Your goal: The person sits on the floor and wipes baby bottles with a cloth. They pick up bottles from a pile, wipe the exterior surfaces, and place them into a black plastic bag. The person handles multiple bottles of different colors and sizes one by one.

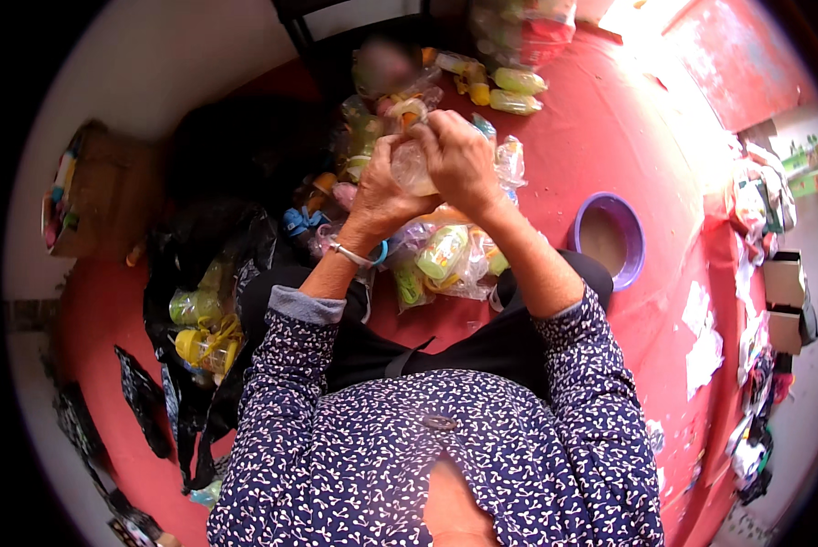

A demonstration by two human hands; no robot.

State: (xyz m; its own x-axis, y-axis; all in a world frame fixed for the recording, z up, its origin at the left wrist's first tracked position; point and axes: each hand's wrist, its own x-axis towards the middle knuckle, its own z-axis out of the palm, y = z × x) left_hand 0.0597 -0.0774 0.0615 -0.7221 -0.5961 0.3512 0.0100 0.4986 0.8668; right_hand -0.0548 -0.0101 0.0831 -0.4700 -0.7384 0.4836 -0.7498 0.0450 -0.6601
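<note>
Both my hands are raised over a pile of small bottles, close together and closed around a clear plastic bottle (413, 170). My left hand (380, 190) wraps its near left side. My right hand (461, 162) grips it from the right and top, fingers bent over the upper end, where a bit of orange shows. My fingers hide much of the bottle. Below lie several bottles in clear wrapping, among them a yellow-green bottle (443, 252) between my legs. A blue plastic piece (303, 221) lies left of my left wrist.
A purple basin (641, 239) with cloudy liquid stands on the red floor covering (564, 146) at right. An open black bag (167, 273) at left holds yellow and green bottles. A cardboard box (113, 196) is at far left. Wrapped green bottles (518, 91) lie beyond my hands.
</note>
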